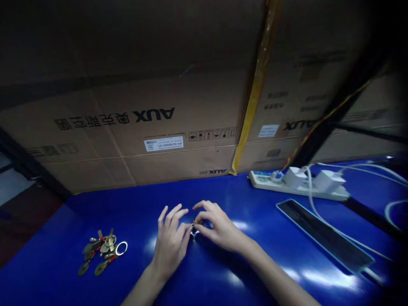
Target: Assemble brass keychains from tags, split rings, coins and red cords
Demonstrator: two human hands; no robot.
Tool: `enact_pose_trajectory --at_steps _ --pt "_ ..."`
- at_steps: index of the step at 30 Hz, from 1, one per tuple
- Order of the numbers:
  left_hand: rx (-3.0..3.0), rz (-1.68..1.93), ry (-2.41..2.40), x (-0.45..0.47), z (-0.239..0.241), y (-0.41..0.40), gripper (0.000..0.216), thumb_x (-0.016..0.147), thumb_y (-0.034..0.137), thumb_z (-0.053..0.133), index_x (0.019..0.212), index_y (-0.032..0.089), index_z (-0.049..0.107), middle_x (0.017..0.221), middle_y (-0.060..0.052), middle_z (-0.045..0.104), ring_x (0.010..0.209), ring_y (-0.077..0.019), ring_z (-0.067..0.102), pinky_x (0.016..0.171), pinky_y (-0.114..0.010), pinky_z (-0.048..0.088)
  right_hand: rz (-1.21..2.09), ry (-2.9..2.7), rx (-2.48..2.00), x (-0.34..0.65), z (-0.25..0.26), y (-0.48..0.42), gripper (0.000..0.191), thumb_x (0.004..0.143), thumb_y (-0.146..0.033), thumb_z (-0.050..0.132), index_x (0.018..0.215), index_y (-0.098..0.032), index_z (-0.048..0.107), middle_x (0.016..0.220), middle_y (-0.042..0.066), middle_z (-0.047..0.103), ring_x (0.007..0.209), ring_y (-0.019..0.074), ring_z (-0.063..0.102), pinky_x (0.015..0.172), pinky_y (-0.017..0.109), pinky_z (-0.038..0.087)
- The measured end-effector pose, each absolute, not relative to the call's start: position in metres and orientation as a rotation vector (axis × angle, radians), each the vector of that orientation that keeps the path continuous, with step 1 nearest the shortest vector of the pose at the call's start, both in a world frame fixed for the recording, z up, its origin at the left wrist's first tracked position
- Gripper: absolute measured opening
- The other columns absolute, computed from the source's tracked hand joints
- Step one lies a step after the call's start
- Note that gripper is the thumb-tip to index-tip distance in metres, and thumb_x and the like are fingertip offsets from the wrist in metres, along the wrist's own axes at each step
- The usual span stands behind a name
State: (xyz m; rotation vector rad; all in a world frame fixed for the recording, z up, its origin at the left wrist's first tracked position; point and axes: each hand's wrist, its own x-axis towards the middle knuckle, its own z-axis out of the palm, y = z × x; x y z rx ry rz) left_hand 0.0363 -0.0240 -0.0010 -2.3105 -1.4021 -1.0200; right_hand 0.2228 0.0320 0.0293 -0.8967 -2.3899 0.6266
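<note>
My left hand [172,240] and my right hand [216,225] meet over the blue table, with their fingertips around a small shiny metal piece [194,229]. The fingers hide most of it, so its exact form cannot be told. To the left of my left hand lies a bundle of brass coin charms on red cord [101,253], joined with a silver key ring [121,248]. Neither hand touches this bundle.
The blue table [223,191] runs back to stacked AUX cardboard boxes [149,140]. At the right are a white power strip [296,185], white plug adapters [328,180], white cables [321,216] and a dark blue-edged mat [325,236].
</note>
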Motion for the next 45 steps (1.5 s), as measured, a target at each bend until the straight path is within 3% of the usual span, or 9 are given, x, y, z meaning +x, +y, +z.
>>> enact_pose_trajectory --at_steps 8,14,19,22,27,35,39,41,45 --pt "-2.419 -1.112 -1.461 0.034 -0.003 -0.023 0.015 0.09 0.014 0.051 0.091 0.021 0.064 0.119 -0.008 0.061 0.126 -0.0261 0.045 0.108 -0.059 0.026 0.707 -2.209 -0.985 0.217 0.016 0.035 0.009 0.085 -0.024 0.059 0.082 -0.02 0.066 0.105 0.007 0.059 0.103 0.023 0.054 0.091 0.04 0.039" --pt "-2.511 -1.642 -1.834 0.029 -0.004 -0.017 0.016 0.09 0.026 0.055 0.08 0.021 0.066 0.122 -0.009 0.058 0.127 -0.0274 0.044 0.102 -0.052 0.039 1.498 -1.923 -0.731 0.215 0.02 0.031 0.029 0.089 -0.034 0.054 0.115 -0.022 0.059 0.112 0.006 0.062 0.098 0.0199 0.058 0.087 0.035 0.045" --pt "-2.543 -2.075 -1.906 0.023 -0.008 -0.011 0.023 0.09 0.034 0.056 0.077 0.019 0.066 0.112 -0.011 0.063 0.126 -0.0286 0.047 0.103 -0.048 0.04 1.895 -1.719 -0.632 0.2 0.009 0.023 0.04 0.091 -0.053 0.046 0.084 -0.016 0.059 0.074 0.002 0.064 0.065 0.0147 0.059 0.068 0.029 0.047" --pt "-2.481 -2.4 -1.97 0.023 -0.011 -0.011 0.027 0.088 0.04 0.057 0.076 0.017 0.064 0.108 -0.012 0.062 0.127 -0.03 0.046 0.092 -0.041 0.05 2.132 -1.494 -0.589 0.189 -0.002 0.019 0.045 0.087 -0.058 0.049 0.079 -0.015 0.059 0.065 0.0 0.061 0.049 0.0104 0.051 0.053 0.024 0.041" --pt "-2.386 -2.716 -2.124 0.029 -0.013 -0.013 0.033 0.083 0.046 0.062 0.071 0.015 0.063 0.108 -0.013 0.062 0.126 -0.0323 0.047 0.086 -0.036 0.052 2.355 -1.318 -0.485 0.18 -0.011 0.009 0.048 0.082 -0.06 0.051 0.075 -0.013 0.057 0.062 0.001 0.058 0.044 0.0084 0.046 0.049 0.023 0.04" --pt "-2.471 -2.429 -2.086 0.034 -0.015 -0.009 0.036 0.089 0.047 0.053 0.072 0.017 0.063 0.09 -0.008 0.064 0.096 -0.022 0.061 0.092 -0.038 0.047 1.84 -1.823 -0.862 0.194 0.014 0.007 0.039 0.091 -0.05 0.041 0.069 -0.019 0.047 0.06 -0.004 0.043 0.053 0.0098 0.038 0.051 0.022 0.032" --pt "-2.554 -1.604 -1.733 0.02 -0.007 -0.012 0.018 0.09 0.033 0.056 0.098 0.021 0.067 0.097 -0.007 0.063 0.093 -0.0211 0.059 0.085 -0.036 0.047 1.233 -2.186 -1.09 0.202 0.023 0.013 0.034 0.093 -0.034 0.038 0.063 -0.019 0.046 0.064 -0.002 0.049 0.06 0.0129 0.04 0.057 0.025 0.029" --pt "-2.538 -1.212 -1.477 0.015 -0.003 -0.014 0.02 0.091 0.027 0.055 0.107 0.022 0.065 0.091 -0.006 0.064 0.086 -0.0204 0.058 0.078 -0.035 0.047 1.178 -2.265 -1.117 0.204 0.023 0.015 0.034 0.092 -0.03 0.039 0.062 -0.019 0.046 0.063 -0.001 0.051 0.06 0.0134 0.041 0.057 0.026 0.028" --pt "-2.469 -0.871 -1.241 0.013 0.0 -0.017 0.017 0.091 0.017 0.053 0.099 0.019 0.067 0.075 -0.004 0.065 0.071 -0.0191 0.056 0.068 -0.033 0.043 1.243 -2.276 -1.087 0.205 0.024 0.014 0.032 0.092 -0.027 0.041 0.063 -0.018 0.049 0.063 -0.001 0.054 0.059 0.0133 0.044 0.056 0.026 0.03"
